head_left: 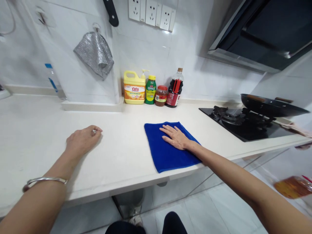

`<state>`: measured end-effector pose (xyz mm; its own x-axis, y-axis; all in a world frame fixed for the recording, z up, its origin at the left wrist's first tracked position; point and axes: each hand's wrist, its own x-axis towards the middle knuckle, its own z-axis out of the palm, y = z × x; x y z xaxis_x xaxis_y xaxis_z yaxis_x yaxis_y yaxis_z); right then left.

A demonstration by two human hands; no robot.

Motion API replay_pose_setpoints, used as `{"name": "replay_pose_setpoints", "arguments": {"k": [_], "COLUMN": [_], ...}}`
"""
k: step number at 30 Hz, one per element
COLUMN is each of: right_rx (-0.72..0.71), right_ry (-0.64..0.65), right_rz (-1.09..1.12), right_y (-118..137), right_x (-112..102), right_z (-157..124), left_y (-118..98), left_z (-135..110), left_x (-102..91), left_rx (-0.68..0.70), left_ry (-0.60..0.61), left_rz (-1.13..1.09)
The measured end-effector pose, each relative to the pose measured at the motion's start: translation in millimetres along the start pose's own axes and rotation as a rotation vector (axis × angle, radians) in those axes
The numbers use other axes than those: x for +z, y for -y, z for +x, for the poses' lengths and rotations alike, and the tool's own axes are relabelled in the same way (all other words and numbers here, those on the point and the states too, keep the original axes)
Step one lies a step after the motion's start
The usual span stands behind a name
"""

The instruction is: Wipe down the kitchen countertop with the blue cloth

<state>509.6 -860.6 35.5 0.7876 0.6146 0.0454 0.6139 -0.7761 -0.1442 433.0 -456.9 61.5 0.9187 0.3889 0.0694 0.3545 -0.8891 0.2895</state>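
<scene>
A blue cloth [165,156] lies spread flat on the white countertop [117,143], its near corner close to the front edge. My right hand [176,138] rests palm down on the cloth, fingers stretched out and slightly apart, not gripping it. Off to the left, my left hand [84,138] is over the bare counter with its fingers curled in and the thumb side toward the right. Nothing shows in that hand, and a silver bangle [46,179] circles the wrist.
Along the wall stand a yellow detergent jug [134,89], a green bottle [150,90], a red-lidded jar [161,96] and a dark sauce bottle [175,89]. On the right, a wok [270,106] sits on the black gas stove [253,130]. A silvery cloth [94,53] hangs from a hook.
</scene>
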Motion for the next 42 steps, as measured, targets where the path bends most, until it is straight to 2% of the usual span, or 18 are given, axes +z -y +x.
{"name": "replay_pose_setpoints", "arguments": {"k": [6,14,17,20,23,27,35,42], "right_rx": [0.151,0.339,0.378,0.396,0.425,0.379,0.334,0.187], "right_ry": [-0.018,-0.058,-0.052,-0.044,-0.029,0.001,0.025,0.035], "right_rz": [-0.028,-0.106,-0.17,-0.23,-0.252,-0.231,-0.194,-0.16], "right_y": [-65.6,-172.0,-194.3,-196.2,-180.7,-138.6,-32.3,77.0], "right_x": [-5.1,-7.8,-8.3,-6.5,-3.9,-2.3,1.6,10.8], "right_z": [-30.1,-89.9,-102.2,-104.2,-100.7,-88.3,-32.2,22.1], "left_y": [-0.1,-0.6,-1.1,-1.6,-1.6,-2.4,-8.0,-10.6], "left_z": [-0.7,4.8,9.0,10.5,9.5,7.6,-1.8,-11.6], "left_x": [-1.4,-0.8,2.5,5.8,7.1,6.9,6.5,1.1], "left_rx": [-0.006,-0.018,-0.037,-0.052,-0.034,-0.032,-0.001,0.031], "left_ry": [0.022,0.029,0.035,0.021,0.003,-0.008,0.001,-0.004], "left_rz": [0.008,0.059,0.093,0.127,0.126,0.104,0.063,-0.042]}}
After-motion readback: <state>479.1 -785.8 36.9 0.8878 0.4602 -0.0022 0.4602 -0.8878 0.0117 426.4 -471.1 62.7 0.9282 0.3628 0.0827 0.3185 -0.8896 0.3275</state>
